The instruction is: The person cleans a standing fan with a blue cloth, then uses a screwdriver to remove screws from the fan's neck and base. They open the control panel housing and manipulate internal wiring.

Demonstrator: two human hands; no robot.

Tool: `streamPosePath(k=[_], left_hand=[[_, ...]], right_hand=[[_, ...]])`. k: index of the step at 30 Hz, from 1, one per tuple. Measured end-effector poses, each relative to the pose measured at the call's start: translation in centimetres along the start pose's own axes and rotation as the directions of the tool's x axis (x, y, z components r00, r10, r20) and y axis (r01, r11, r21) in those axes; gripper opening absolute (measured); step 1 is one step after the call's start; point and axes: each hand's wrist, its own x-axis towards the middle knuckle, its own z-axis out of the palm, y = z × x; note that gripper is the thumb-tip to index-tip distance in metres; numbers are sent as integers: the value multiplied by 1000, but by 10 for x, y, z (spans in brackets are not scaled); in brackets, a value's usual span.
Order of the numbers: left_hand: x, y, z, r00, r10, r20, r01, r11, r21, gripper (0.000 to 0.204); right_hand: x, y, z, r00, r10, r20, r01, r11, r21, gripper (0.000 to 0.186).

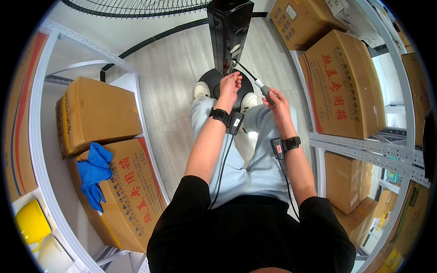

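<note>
At twelve o'clock stands a glossy black fan column [229, 27]. The left hand [230, 86] touches its base, grip state hidden. The right hand [275, 102] closes its grip around a slim grey-handled screwdriver [260, 85], whose thin shaft angles towards eleven o'clock.

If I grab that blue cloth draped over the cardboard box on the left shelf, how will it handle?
The crumpled blue cloth will probably be floppy: it hangs in loose folds over the edge of the brown cardboard box. It looks light, since it stays put just draped there. It likely won't roll or break, but it may sag and drag when lifted.
</note>
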Motion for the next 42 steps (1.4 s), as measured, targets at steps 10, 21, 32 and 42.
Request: streamPosePath(k=[10,21,32,42], left_hand=[[10,8,19,992,-115,46,115,993,5,19],[23,-4,21,983,-104,154,106,994,-4,17],[22,-5,26,980,-61,187,70,997,-41,19],[24,-6,26,989,-27,145,21,999,41,17]], right_hand=[[13,-1,0,999,15,41,-14,1000,-25,32],[29,-8,-5,991,40,127,-29,995,-92,36],[38,0,-15,954,-230,194,292,859,-421,38],[41,-13,-19,968,138,211,-130,990,-50,39]])
